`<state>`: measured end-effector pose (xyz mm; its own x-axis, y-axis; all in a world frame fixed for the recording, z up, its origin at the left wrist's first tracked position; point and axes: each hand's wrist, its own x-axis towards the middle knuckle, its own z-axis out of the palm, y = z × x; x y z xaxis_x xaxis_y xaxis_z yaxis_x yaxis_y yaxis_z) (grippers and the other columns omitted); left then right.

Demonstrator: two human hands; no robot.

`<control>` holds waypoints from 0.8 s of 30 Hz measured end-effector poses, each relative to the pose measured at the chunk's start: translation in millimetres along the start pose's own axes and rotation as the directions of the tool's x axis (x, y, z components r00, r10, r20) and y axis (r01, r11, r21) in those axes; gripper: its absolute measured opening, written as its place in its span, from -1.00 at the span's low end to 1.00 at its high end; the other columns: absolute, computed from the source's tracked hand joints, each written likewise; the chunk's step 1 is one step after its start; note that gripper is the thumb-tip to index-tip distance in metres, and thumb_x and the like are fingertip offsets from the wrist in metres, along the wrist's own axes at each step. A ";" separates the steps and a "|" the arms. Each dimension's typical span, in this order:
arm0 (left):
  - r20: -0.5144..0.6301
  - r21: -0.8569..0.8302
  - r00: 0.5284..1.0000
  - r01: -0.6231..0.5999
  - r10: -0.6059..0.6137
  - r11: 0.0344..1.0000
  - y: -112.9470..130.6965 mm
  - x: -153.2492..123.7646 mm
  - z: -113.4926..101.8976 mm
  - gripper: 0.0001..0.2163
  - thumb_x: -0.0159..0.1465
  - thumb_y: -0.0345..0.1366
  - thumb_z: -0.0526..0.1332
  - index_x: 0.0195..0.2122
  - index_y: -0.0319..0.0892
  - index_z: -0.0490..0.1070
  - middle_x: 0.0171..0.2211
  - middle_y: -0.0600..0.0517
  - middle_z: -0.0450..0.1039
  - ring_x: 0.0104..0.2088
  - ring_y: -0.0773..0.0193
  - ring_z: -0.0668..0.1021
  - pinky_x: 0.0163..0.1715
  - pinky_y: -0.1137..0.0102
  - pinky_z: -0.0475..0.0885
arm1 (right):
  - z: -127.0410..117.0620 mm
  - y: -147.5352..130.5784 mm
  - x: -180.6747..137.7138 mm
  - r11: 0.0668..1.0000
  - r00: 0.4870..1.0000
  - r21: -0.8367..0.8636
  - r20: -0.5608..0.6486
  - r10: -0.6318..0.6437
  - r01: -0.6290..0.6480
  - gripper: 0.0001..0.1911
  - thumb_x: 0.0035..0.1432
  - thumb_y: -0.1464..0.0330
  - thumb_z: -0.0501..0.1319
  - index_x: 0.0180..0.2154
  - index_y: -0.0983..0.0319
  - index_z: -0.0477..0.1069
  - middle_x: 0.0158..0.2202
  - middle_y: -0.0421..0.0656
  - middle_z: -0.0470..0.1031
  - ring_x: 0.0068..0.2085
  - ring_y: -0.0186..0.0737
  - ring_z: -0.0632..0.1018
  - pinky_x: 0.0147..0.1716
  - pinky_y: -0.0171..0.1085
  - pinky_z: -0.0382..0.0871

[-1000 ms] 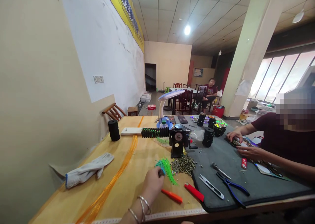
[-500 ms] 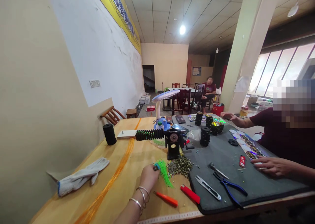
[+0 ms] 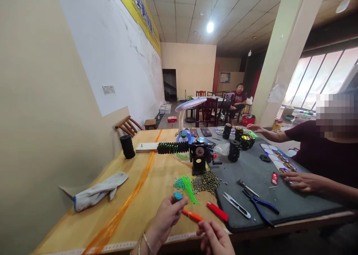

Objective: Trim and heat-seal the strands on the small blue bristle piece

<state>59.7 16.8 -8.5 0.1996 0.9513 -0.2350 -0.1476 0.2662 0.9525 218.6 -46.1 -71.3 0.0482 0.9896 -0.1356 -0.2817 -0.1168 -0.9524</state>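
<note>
My left hand [image 3: 165, 215], with a bracelet at the wrist, pinches a small blue piece [image 3: 178, 196] between thumb and fingers; its exact kind is unclear. My right hand [image 3: 214, 237] is at the table's front edge, fingertips pressed together. Whatever they hold is too small to make out. An orange-handled tool [image 3: 192, 215] lies between my hands, its right end close to my right fingertips. Just beyond my left hand are turquoise beads [image 3: 179, 183], bright green thin strands [image 3: 190, 190] and a pile of small metallic pieces [image 3: 208, 182].
A black winding device [image 3: 198, 158] carries a ridged black rod [image 3: 172, 147]. Orange strands [image 3: 137, 187] and a white glove [image 3: 100, 190] lie left. A red lighter [image 3: 217, 211], thread snips [image 3: 237, 205] and blue pliers [image 3: 260, 206] lie right. A co-worker's hand [image 3: 298, 181] rests on the mat.
My left hand has drawn back from the beads and strands, lifting the small blue piece. My right hand has come into view at the front edge. The view has shifted slightly.
</note>
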 end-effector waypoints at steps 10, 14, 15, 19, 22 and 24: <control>-0.113 -0.137 0.992 -0.070 0.055 0.988 -15.1 -30.2 -1.9 -0.50 -0.22 0.10 0.42 -0.58 -0.19 0.24 -0.74 0.31 0.00 -0.70 0.54 -0.01 -0.70 0.52 -0.15 | 42.5 -9.0 -6.4 0.993 0.982 0.016 0.145 0.117 -0.120 -0.47 -0.20 -0.05 0.36 -0.50 0.28 0.32 -0.62 -0.23 0.46 -0.70 -0.49 0.35 -0.77 -0.53 0.03; -0.033 -0.140 0.999 -0.011 0.006 0.990 -22.8 -42.7 -5.9 -0.49 -0.18 0.08 0.42 -0.40 -0.26 0.41 -0.69 0.26 0.12 -0.68 0.54 0.06 -0.69 0.52 -0.11 | 40.5 -13.6 -9.5 0.993 0.986 0.004 0.122 0.114 -0.116 -0.47 -0.21 -0.05 0.36 -0.52 0.27 0.31 -0.66 -0.25 0.43 -0.71 -0.49 0.33 -0.75 -0.51 0.01; -0.004 -0.137 1.000 0.010 -0.010 0.990 -26.4 -45.6 -6.7 -0.48 -0.18 0.06 0.43 -0.36 -0.27 0.44 -0.68 0.25 0.16 -0.68 0.54 0.08 -0.68 0.52 -0.11 | 40.2 -14.3 -10.1 0.992 0.984 -0.007 0.133 0.122 -0.123 -0.47 -0.22 -0.05 0.36 -0.53 0.27 0.31 -0.67 -0.26 0.42 -0.72 -0.49 0.33 -0.75 -0.50 0.02; 0.054 -0.149 0.997 0.056 -0.049 0.987 -43.3 -50.3 -9.9 -0.51 -0.14 0.06 0.42 -0.39 -0.27 0.44 -0.71 0.22 0.19 -0.70 0.55 0.10 -0.68 0.51 -0.15 | 40.1 -13.1 -12.5 0.985 0.967 -0.033 0.191 0.171 -0.168 -0.45 -0.24 -0.07 0.36 -0.55 0.26 0.28 -0.71 -0.28 0.39 -0.74 -0.49 0.30 -0.73 -0.48 0.03; 0.109 -0.181 0.992 0.085 -0.066 0.980 -52.3 -47.8 -12.7 -0.54 -0.17 0.05 0.43 -0.47 -0.24 0.40 -0.74 0.23 0.16 -0.72 0.55 0.09 -0.70 0.50 -0.17 | 39.4 -13.1 -14.3 0.982 0.953 -0.040 0.237 0.191 -0.187 -0.45 -0.24 -0.07 0.36 -0.55 0.25 0.26 -0.72 -0.29 0.39 -0.75 -0.50 0.29 -0.73 -0.48 0.03; 0.134 -0.207 0.988 0.109 -0.082 0.972 -55.5 -45.9 -14.4 -0.54 -0.18 0.04 0.45 -0.45 -0.24 0.42 -0.73 0.21 0.21 -0.73 0.55 0.11 -0.71 0.50 -0.17 | 38.1 -15.5 -15.1 0.981 0.948 -0.037 0.253 0.192 -0.188 -0.44 -0.24 -0.08 0.36 -0.55 0.25 0.26 -0.72 -0.29 0.38 -0.75 -0.51 0.28 -0.72 -0.48 0.04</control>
<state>44.7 -39.4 -53.4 0.3393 0.8968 -0.2839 -0.3221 0.3943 0.8607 185.7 -56.0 -44.1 -0.2512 0.9373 -0.2418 -0.2500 -0.3041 -0.9192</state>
